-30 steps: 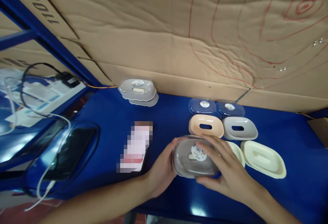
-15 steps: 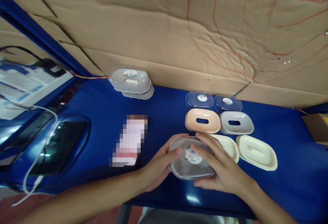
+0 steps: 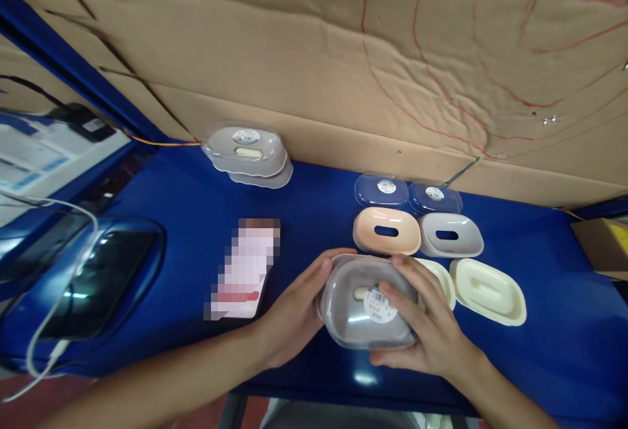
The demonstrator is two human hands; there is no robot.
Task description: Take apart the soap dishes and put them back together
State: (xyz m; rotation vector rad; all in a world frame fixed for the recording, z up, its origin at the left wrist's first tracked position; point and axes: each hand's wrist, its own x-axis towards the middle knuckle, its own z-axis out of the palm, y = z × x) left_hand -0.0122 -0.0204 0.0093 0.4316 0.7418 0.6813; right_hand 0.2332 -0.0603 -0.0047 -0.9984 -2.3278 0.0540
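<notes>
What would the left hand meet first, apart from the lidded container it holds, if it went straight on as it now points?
Most likely the peach slotted dish, which lies just ahead of the left hand; the hand's height is hard to judge, so it might pass over the dish.

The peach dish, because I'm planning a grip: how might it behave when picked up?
The peach dish probably feels light and stiff: its walls look thin and moulded. Its glossy surface may be slippery. Lying low and wide, it seems unlikely to roll.
</notes>
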